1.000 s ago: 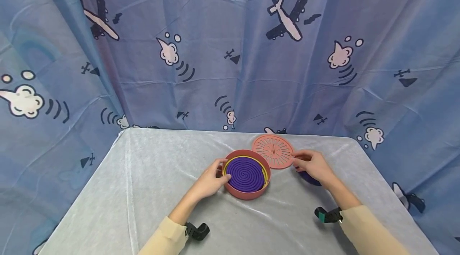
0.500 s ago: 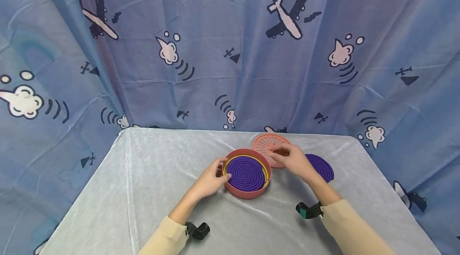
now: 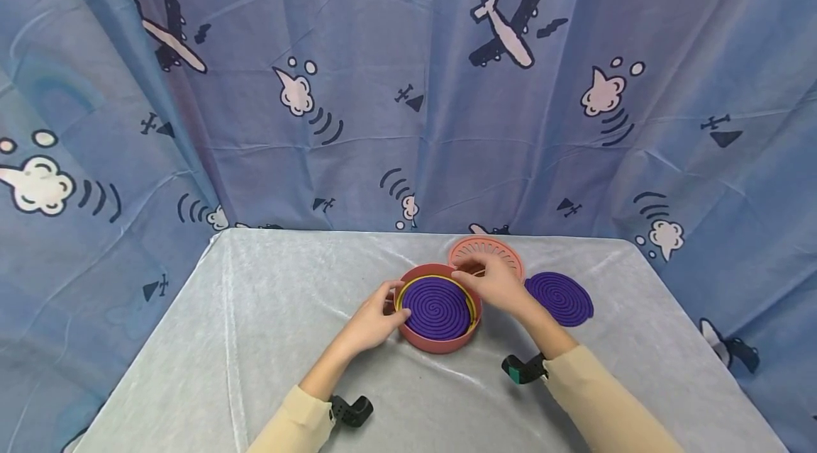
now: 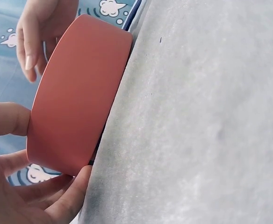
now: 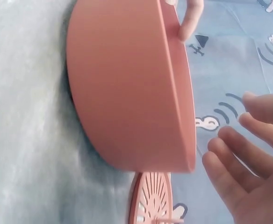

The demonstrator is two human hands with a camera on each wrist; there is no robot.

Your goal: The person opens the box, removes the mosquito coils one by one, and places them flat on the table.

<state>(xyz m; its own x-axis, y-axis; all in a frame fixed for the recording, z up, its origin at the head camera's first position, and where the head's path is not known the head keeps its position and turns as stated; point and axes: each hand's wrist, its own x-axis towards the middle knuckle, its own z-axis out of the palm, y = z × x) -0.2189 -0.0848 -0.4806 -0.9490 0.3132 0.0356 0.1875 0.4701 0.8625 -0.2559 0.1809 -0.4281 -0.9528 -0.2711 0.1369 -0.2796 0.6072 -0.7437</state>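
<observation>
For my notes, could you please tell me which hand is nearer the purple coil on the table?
Right: the right hand is just left of the purple coil; the left hand grips the far side of the round box.

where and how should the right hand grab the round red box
Probably best pinched at the right wall of the round red box, coming from the right, where the right hand hovers: the box stands upright, open on top with a thin rim, and the left hand holds the opposite side.
</observation>
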